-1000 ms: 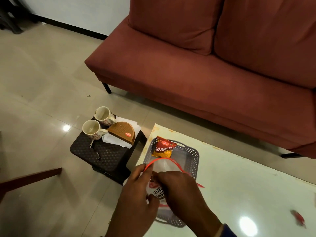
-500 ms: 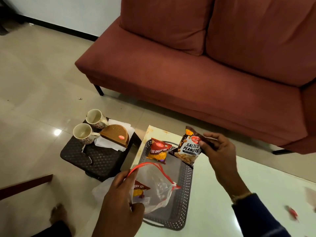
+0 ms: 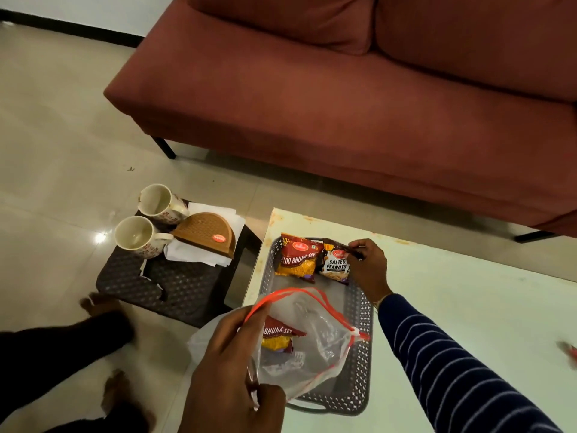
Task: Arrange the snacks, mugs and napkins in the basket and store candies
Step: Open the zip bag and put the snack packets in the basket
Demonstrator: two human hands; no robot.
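The left hand [image 3: 229, 367] runs off the bottom edge at the wrist and covers the near left part of the clear zip bag [image 3: 307, 342]. Inside the bag 1 snack packet [image 3: 279, 337] shows only "BHUJIA SEV" — the rest lies behind the fingers. The right hand [image 3: 368, 267] hides the right edge of the peanuts packet [image 3: 335, 264]. A red blur [image 3: 571, 350] at the right edge cannot be identified — too smeared.
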